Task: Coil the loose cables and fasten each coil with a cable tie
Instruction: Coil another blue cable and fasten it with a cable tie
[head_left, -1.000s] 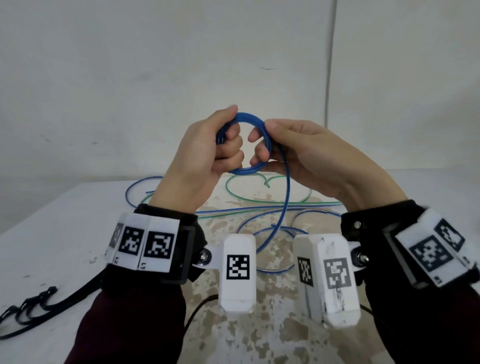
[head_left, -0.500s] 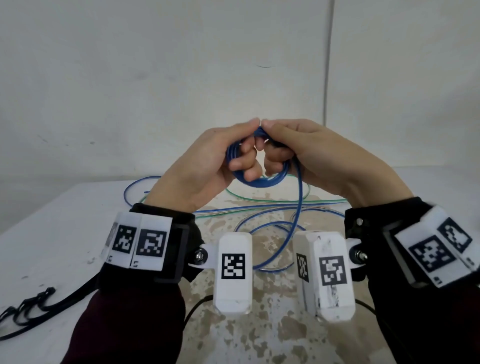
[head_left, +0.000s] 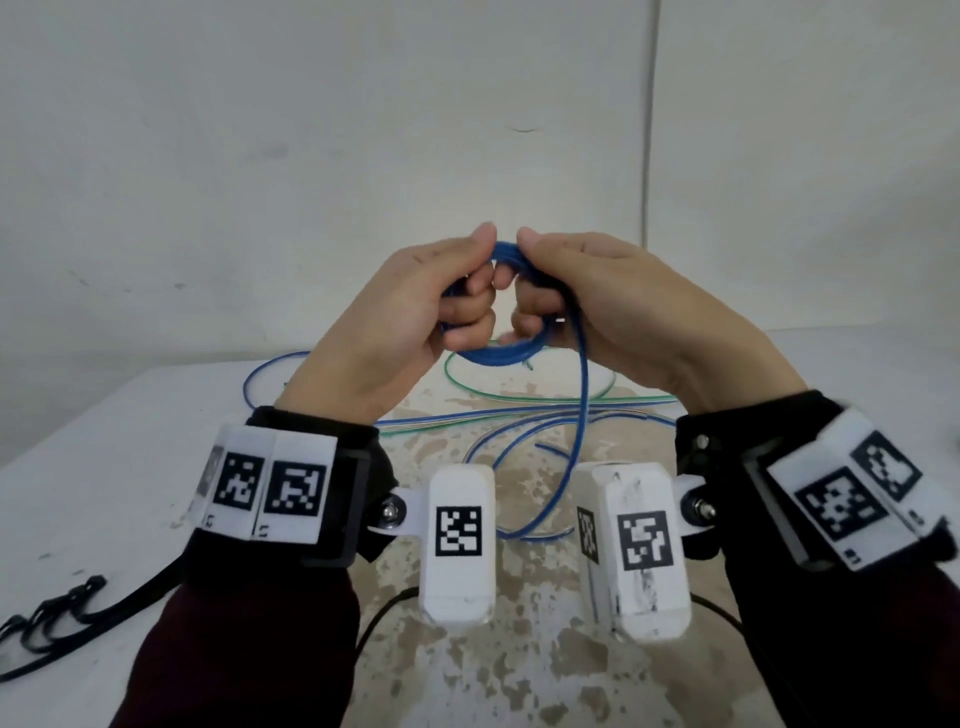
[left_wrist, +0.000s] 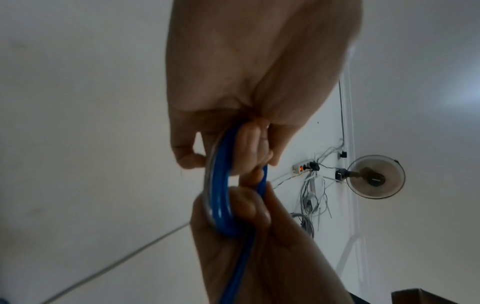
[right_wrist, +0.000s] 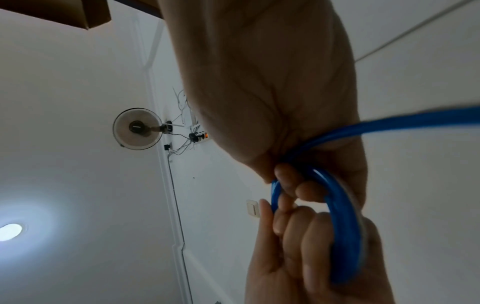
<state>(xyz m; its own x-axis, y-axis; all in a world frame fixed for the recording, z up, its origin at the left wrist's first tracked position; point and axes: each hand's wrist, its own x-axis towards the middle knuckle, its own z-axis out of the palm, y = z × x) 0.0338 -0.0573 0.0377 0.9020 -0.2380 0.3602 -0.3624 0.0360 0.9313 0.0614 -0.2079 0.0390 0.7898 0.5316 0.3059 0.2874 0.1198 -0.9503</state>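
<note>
Blue coil half-hidden by fingers

Head view evenly bright, edges bowed. Wrist views dim, hands backlit; ceiling lamp glares; blue cable motion-blurred.

Two hands, one blue coil, one green cable.

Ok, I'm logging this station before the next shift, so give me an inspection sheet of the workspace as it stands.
Surface: white table, stained and mottled in the middle.
Job's things: blue coil held above the table; its tail hangs down to the loose cable.
Clutter: black cable ties at the left edge.
Grippers: left hand and right hand both grip the coil.
Cables: blue and green loose cables on the table.
Surroundings: plain white wall; wall fan.
</note>
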